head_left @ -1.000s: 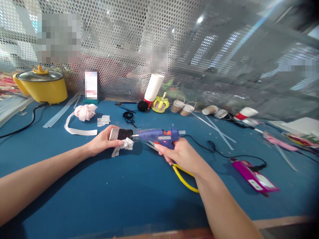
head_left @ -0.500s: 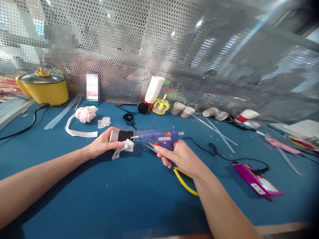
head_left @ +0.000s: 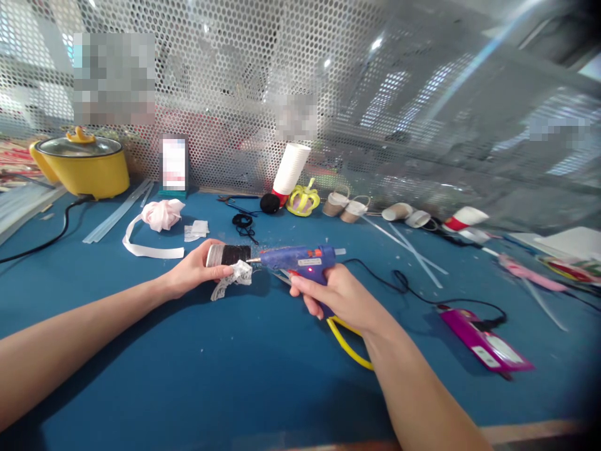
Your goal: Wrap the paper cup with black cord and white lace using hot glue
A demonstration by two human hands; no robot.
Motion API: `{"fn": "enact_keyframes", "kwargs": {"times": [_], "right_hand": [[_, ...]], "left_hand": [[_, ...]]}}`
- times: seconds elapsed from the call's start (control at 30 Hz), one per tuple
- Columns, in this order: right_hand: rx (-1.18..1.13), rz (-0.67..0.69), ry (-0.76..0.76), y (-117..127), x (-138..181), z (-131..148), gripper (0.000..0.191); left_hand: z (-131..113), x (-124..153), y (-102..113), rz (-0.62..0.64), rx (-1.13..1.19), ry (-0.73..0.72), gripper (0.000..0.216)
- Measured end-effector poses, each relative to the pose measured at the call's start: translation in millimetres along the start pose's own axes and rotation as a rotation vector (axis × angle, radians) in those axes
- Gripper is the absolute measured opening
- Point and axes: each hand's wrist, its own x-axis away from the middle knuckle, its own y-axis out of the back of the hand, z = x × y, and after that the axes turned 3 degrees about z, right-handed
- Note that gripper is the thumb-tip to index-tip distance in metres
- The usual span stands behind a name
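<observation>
My left hand (head_left: 197, 272) is closed around a small cup (head_left: 235, 254) lying on its side, wrapped in white cord at one end and black cord at the other. A strip of white lace (head_left: 240, 273) hangs from the cup's near side, by my thumb. In my right hand (head_left: 328, 291) is a blue glue gun (head_left: 300, 260), its metal nozzle pointing left at the cup's black end and lace. Whether the tip touches is too small to tell. Below the gun lie scissors with yellow handles (head_left: 350, 347), partly hidden by my right hand and forearm.
A purple power strip (head_left: 486, 341) lies to the right, with a black cord (head_left: 422, 299) running to it. Behind are a ribbon roll (head_left: 163, 215), black yarn (head_left: 243, 222), stacked paper cups (head_left: 292, 169), a yellow crown-shaped piece (head_left: 303, 199) and small baskets (head_left: 354, 210). A yellow pot (head_left: 94, 172) stands back left.
Almost nothing differs. The glue gun's nozzle has dipped very slightly toward the lace; the cup stays in my left hand.
</observation>
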Motion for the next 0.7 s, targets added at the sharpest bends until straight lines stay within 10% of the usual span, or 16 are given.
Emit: {"fn": "enact_keyframes", "kwargs": {"times": [0.7], "right_hand": [[-0.168, -0.027, 0.003, -5.2, -8.0, -2.0, 0.031]], "left_hand": [[-3.7, 4.5, -4.6, 0.067, 0.039, -0.051, 0.051]]}}
